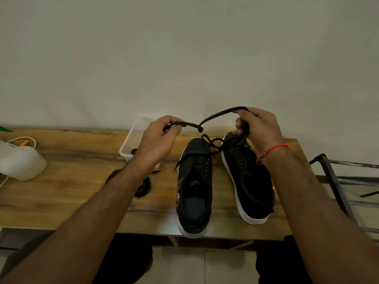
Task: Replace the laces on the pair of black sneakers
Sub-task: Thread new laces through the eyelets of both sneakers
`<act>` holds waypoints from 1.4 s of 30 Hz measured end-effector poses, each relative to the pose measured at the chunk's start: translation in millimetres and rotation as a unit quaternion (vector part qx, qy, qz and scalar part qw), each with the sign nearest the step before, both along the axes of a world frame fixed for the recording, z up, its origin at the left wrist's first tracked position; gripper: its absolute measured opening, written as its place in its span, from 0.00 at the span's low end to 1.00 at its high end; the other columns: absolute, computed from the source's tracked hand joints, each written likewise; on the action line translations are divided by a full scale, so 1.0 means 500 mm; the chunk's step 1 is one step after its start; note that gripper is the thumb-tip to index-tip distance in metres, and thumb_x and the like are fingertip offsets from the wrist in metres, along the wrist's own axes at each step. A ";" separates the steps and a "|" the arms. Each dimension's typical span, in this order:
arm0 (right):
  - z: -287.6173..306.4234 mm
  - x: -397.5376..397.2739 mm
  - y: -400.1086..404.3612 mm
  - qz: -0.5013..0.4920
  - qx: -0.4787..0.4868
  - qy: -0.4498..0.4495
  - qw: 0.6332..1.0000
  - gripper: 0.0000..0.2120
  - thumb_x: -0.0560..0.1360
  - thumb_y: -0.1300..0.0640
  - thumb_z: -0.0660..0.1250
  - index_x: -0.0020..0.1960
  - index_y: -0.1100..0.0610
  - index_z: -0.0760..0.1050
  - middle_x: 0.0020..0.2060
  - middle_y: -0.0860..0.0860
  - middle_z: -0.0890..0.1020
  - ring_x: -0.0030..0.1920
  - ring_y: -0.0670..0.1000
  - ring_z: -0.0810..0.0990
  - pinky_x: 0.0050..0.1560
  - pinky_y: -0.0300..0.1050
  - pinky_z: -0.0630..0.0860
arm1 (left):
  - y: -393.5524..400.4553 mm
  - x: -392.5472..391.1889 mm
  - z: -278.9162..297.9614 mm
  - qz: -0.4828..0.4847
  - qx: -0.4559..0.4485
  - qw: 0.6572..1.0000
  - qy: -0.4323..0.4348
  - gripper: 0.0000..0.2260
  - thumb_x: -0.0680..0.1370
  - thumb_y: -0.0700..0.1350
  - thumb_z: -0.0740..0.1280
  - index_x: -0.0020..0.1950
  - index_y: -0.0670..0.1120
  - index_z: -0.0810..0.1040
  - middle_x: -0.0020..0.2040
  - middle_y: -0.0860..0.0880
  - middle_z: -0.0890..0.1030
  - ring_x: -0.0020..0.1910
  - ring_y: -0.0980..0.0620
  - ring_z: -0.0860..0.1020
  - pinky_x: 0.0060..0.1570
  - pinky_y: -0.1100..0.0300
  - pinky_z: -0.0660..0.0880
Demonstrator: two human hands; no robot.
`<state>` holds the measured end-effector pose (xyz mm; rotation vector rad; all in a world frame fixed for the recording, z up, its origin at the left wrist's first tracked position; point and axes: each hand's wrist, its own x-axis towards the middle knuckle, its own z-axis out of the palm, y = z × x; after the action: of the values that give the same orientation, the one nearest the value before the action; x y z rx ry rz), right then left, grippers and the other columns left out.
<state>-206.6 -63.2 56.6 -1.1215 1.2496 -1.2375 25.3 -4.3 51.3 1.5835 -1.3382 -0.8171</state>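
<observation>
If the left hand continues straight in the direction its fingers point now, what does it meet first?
Probably the right hand. The left hand pinches the black lace and its fingers point rightward across the gap above the sneakers' toes. Only the lace hangs between them, though one view leaves depth uncertain.

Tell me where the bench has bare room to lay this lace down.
Bare wood lies between the white jug and clear tub, and along the bench near edge. Crowded around both sneakers and the coiled lace.

Matt black cloth sneakers (217, 181) with smooth white soles stand on a glossy, grained wooden table (78, 181).
</observation>
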 end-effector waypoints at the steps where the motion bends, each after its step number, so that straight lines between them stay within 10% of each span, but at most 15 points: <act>1: 0.000 0.003 0.000 -0.003 0.007 -0.030 1.000 0.08 0.81 0.61 0.64 0.51 0.61 0.82 0.29 0.51 0.76 0.27 0.50 0.70 0.36 0.47 0.76 | 0.003 -0.003 0.007 0.000 0.010 1.000 0.018 0.07 0.82 0.47 0.65 0.52 0.54 0.83 0.45 0.55 0.82 0.47 0.53 0.78 0.45 0.58 0.73; 4: 0.007 -0.006 -0.009 -0.057 0.032 -0.146 0.987 0.08 0.79 0.63 0.63 0.51 0.63 0.81 0.27 0.50 0.72 0.25 0.48 0.63 0.30 0.43 0.69 | 0.008 0.006 0.018 -0.002 0.038 0.998 0.054 0.13 0.82 0.54 0.64 0.47 0.50 0.85 0.36 0.56 0.80 0.48 0.50 0.80 0.51 0.45 0.76; 7: 0.007 -0.032 -0.021 -0.111 0.058 -0.222 0.967 0.07 0.78 0.63 0.64 0.51 0.63 0.80 0.26 0.50 0.71 0.24 0.48 0.61 0.29 0.41 0.65 | 0.000 0.025 0.006 0.008 0.005 1.000 -0.018 0.13 0.82 0.56 0.65 0.44 0.51 0.83 0.28 0.65 0.76 0.31 0.67 0.74 0.38 0.60 0.68; 12: 0.002 -0.031 -0.017 -0.111 0.076 -0.171 0.976 0.08 0.77 0.63 0.66 0.53 0.63 0.81 0.27 0.51 0.72 0.24 0.48 0.62 0.28 0.41 0.65 | -0.011 0.035 -0.021 0.025 -0.026 0.997 -0.067 0.04 0.79 0.49 0.71 0.53 0.52 0.84 0.45 0.56 0.81 0.38 0.59 0.75 0.41 0.59 0.71; 16: -0.008 -0.014 -0.014 -0.037 0.014 0.085 0.996 0.14 0.76 0.63 0.68 0.61 0.58 0.81 0.43 0.50 0.81 0.40 0.52 0.77 0.42 0.45 0.76 | -0.009 0.025 -0.023 0.011 -0.030 0.999 -0.036 0.05 0.77 0.45 0.74 0.52 0.51 0.83 0.48 0.55 0.84 0.44 0.57 0.80 0.44 0.59 0.75; 18: -0.012 -0.004 -0.003 0.045 -0.096 0.331 0.937 0.26 0.74 0.62 0.67 0.71 0.52 0.73 0.62 0.48 0.76 0.64 0.49 0.73 0.67 0.46 0.70 | -0.006 0.014 -0.026 0.001 -0.043 0.997 -0.057 0.05 0.77 0.44 0.74 0.51 0.51 0.84 0.47 0.55 0.84 0.40 0.62 0.79 0.44 0.66 0.74; 20: -0.017 0.019 0.011 0.193 -0.124 0.341 0.912 0.29 0.76 0.59 0.68 0.75 0.49 0.68 0.70 0.46 0.72 0.71 0.45 0.68 0.75 0.50 0.65 | -0.002 0.000 -0.030 -0.019 -0.061 0.995 -0.076 0.04 0.77 0.44 0.75 0.51 0.50 0.84 0.46 0.56 0.84 0.35 0.67 0.77 0.39 0.73 0.70; 24: -0.034 0.069 0.043 0.335 -0.060 0.261 0.903 0.17 0.78 0.50 0.70 0.66 0.50 0.78 0.49 0.48 0.86 0.54 0.46 0.84 0.62 0.49 0.78 | 0.003 -0.019 -0.030 -0.072 -0.063 0.990 -0.100 0.05 0.77 0.44 0.75 0.51 0.50 0.86 0.45 0.57 0.84 0.34 0.70 0.76 0.38 0.75 0.70; 28: -0.035 0.060 0.028 0.131 -0.088 0.246 0.957 0.07 0.80 0.55 0.68 0.46 0.53 0.83 0.33 0.49 0.85 0.41 0.51 0.85 0.52 0.50 0.81 | -0.004 -0.008 -0.040 -0.092 -0.015 0.990 -0.107 0.09 0.78 0.45 0.73 0.58 0.51 0.85 0.46 0.59 0.83 0.36 0.68 0.76 0.38 0.72 0.70; 33: -0.030 0.050 0.017 0.135 -0.003 0.094 0.986 0.04 0.80 0.56 0.68 0.51 0.55 0.81 0.38 0.52 0.86 0.38 0.53 0.85 0.43 0.44 0.80 | -0.010 0.002 -0.049 -0.040 -0.018 0.992 -0.117 0.09 0.78 0.45 0.73 0.58 0.50 0.85 0.45 0.61 0.81 0.41 0.70 0.77 0.42 0.77 0.70; 37: -0.049 0.065 0.020 0.226 0.014 0.189 0.955 0.12 0.77 0.47 0.70 0.53 0.54 0.82 0.39 0.50 0.86 0.35 0.48 0.82 0.39 0.39 0.77 | -0.008 -0.018 -0.060 -0.070 -0.042 0.986 -0.148 0.09 0.74 0.46 0.77 0.53 0.51 0.85 0.43 0.59 0.82 0.41 0.65 0.78 0.41 0.75 0.72; 42: -0.063 0.072 0.001 0.176 0.026 0.196 0.964 0.03 0.77 0.59 0.71 0.45 0.57 0.81 0.33 0.51 0.84 0.31 0.48 0.79 0.37 0.43 0.78 | -0.010 -0.028 -0.083 -0.022 0.005 0.989 -0.149 0.22 0.75 0.47 0.77 0.66 0.51 0.75 0.44 0.56 0.79 0.39 0.61 0.77 0.34 0.72 0.71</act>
<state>-170.6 -62.8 25.1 -1.5232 1.2874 -0.7330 11.1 -9.3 10.0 1.7406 -1.5848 -0.6306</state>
